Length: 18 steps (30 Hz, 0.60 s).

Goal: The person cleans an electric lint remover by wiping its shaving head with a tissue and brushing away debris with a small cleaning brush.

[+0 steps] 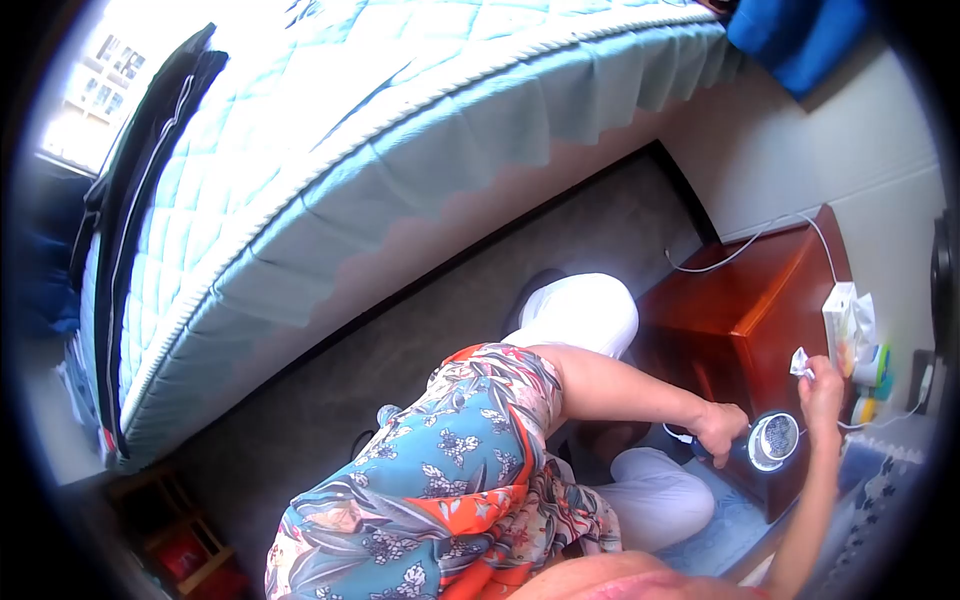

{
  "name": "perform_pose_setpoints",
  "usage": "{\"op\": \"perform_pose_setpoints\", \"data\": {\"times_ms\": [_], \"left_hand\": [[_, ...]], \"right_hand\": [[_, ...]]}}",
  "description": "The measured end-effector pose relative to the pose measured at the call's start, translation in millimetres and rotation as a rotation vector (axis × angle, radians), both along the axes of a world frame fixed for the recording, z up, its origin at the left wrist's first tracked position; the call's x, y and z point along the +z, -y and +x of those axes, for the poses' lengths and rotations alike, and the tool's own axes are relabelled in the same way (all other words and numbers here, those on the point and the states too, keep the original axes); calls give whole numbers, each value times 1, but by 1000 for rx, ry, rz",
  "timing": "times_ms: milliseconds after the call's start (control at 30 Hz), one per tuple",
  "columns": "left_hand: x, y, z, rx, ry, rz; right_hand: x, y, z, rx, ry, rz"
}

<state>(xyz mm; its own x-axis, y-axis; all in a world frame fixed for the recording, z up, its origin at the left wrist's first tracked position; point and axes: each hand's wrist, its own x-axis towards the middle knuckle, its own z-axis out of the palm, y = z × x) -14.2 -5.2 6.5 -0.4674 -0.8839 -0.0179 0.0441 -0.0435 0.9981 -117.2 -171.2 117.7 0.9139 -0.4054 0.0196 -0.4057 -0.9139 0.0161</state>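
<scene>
My left hand point(720, 432) is closed around the dark handle of a handheld device with a round head point(774, 441). The head has a white rim and a grey, mesh-like face, turned up toward me; it may be a fabric shaver. Raised beside it, my right hand point(822, 395) pinches a crumpled white tissue point(801, 363) between its fingertips. The tissue is apart from the device. Just beyond the right hand stands a tissue box point(841, 318) with a tissue sticking out.
A reddish-brown wooden cabinet point(715, 280) stands against the wall, with a white cable point(727, 262) running over it. By the tissue box is a green-and-white container point(872, 366). A bed point(330, 180) with a pale blue quilted cover lies across the left and top.
</scene>
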Motion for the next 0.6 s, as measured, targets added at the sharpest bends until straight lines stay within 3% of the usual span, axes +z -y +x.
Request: {"op": "perform_pose_setpoints", "data": {"times_ms": [133,333,467,600], "left_hand": [[-5,-4,4,66,-24,-35],[9,-18,29,114,-116,-6],[14,-19,37,143,-144,27],[10,-13,32,152,-157,30]], "right_hand": [[52,-20,84,97,12,-103],[102,-109,266,470,155,-66],[97,-161,368,825,267,-172],[72,-187,438,948,278,-255]]}}
